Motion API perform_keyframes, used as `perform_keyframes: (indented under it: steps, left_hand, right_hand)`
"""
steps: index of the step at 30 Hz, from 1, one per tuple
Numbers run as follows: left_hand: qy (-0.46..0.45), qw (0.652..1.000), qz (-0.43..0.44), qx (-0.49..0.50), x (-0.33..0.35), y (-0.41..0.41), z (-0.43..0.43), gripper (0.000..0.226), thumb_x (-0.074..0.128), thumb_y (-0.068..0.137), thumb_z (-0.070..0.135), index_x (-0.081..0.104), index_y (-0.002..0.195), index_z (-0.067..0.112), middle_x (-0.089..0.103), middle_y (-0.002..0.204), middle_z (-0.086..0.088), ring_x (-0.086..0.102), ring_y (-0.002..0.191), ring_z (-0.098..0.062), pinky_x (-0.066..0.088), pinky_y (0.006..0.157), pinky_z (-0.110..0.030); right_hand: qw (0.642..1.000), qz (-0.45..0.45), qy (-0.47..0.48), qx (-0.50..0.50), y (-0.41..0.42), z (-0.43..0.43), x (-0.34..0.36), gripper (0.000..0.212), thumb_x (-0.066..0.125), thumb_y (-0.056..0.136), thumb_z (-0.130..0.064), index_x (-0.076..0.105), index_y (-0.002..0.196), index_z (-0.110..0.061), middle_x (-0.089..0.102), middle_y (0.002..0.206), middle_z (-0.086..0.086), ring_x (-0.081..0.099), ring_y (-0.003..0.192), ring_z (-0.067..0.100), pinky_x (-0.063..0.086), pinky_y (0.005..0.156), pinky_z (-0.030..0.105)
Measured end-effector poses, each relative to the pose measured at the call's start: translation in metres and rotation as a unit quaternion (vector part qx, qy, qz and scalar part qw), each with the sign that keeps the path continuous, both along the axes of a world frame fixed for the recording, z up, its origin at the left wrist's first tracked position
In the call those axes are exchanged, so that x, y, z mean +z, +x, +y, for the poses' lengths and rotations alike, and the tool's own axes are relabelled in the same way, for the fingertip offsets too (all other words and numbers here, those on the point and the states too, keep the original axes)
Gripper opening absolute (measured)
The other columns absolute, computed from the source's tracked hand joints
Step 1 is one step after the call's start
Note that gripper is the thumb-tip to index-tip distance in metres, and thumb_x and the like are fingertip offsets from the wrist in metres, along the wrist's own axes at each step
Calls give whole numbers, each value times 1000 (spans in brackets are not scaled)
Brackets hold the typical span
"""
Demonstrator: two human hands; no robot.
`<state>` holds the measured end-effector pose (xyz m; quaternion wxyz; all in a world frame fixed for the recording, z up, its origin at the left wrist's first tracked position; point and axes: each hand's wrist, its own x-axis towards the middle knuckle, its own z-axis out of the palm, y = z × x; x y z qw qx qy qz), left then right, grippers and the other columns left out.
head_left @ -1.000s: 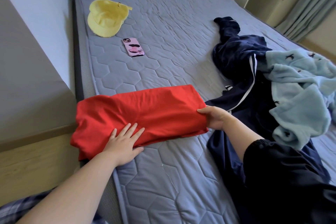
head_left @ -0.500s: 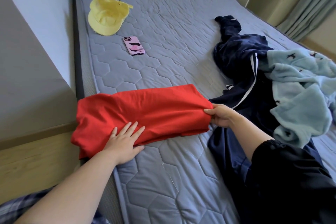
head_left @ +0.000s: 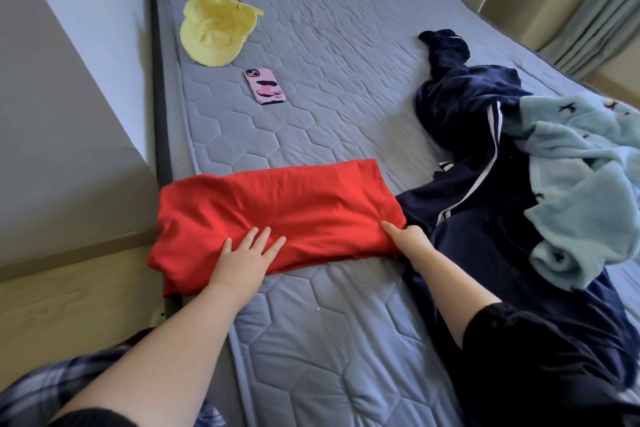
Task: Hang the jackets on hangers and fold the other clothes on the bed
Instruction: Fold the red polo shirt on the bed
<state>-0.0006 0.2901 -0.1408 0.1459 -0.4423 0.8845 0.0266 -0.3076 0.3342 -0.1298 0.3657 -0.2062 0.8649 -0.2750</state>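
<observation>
A red garment (head_left: 277, 208) lies folded into a long strip across the near left part of the grey mattress (head_left: 329, 97), its left end hanging over the bed's edge. My left hand (head_left: 242, 260) presses flat on its near edge with fingers spread. My right hand (head_left: 410, 241) grips the garment's right end, thumb on top. A dark navy jacket with white stripes (head_left: 485, 156) lies crumpled to the right, and a light blue fleece garment (head_left: 581, 177) lies on top of it.
A yellow cap (head_left: 214, 33) and a pink-cased phone (head_left: 266, 86) lie on the far left of the mattress. A grey wall and a wooden ledge (head_left: 69, 288) run along the left. Curtains (head_left: 602, 10) hang at the far right.
My right hand has slid along to the red garment's right end and drawn it out a little. My left hand stays pressed on the near edge.
</observation>
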Motion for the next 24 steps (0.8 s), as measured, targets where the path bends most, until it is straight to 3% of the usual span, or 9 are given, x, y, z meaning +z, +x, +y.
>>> perform_keyframes:
  steps: [4,8,10,12,13,15,18,21,24]
  left_hand:
    - [-9,1000,-9,6,12,-3,-1,76,35,96,-1,-3,152,34,0,162,-1,6,148,-28,27,112,-49]
    - [-16,997,76,-10,37,-32,5,69,33,95,3,8,153,31,5,161,1,7,147,-25,28,112,-50]
    - [14,992,119,-46,43,-50,14,70,34,92,4,11,153,30,5,161,4,5,148,-20,26,113,-50]
    - [116,986,94,-70,37,-54,27,75,38,90,5,8,153,31,-2,161,6,-3,148,-17,16,117,-49]
    - [163,982,66,-74,31,-52,32,71,38,92,11,9,153,32,-5,161,6,-7,148,-16,9,118,-48]
    - [186,977,72,-70,23,-44,34,59,35,99,32,13,152,34,-6,162,6,-9,148,-13,2,119,-46]
    - [105,983,150,-10,22,-33,18,55,31,100,45,16,152,35,4,161,7,-3,148,-12,5,117,-48]
    - [52,984,131,109,19,-8,-1,53,26,101,44,15,152,34,3,162,6,-2,148,-16,6,117,-51]
    - [105,964,111,218,10,22,-14,56,28,101,46,12,153,31,-4,162,6,-6,148,-15,10,117,-50]
  right_hand:
    - [968,-209,-115,-79,-2,-10,30,15,74,80,-16,62,89,-12,63,78,8,58,60,18,50,56,28]
    - [941,-109,-291,-136,-12,-23,68,14,71,73,-10,60,68,-16,56,67,4,52,59,16,44,52,26]
    - [940,-55,-298,-158,-27,-21,75,12,68,72,-14,59,66,-16,53,64,3,51,62,19,42,50,24]
    - [982,85,-149,-85,-38,-9,68,9,65,77,-17,62,83,-11,61,83,12,60,84,28,46,67,32]
    - [986,160,-41,-35,-40,-3,60,26,63,80,-18,59,103,-6,61,103,16,58,102,32,45,81,36]
    - [952,299,56,29,-30,10,44,52,59,82,-15,43,130,-5,47,132,17,43,123,37,37,99,43]
    - [900,415,-66,116,12,6,29,60,55,78,-9,41,136,-5,38,143,18,32,132,36,24,109,46]
    - [882,392,-109,237,70,-16,18,63,53,83,-13,36,143,-8,24,155,16,17,144,31,8,117,45]
    - [856,352,-142,352,121,-41,8,61,50,90,-22,31,147,-12,17,159,11,12,147,27,7,118,45]
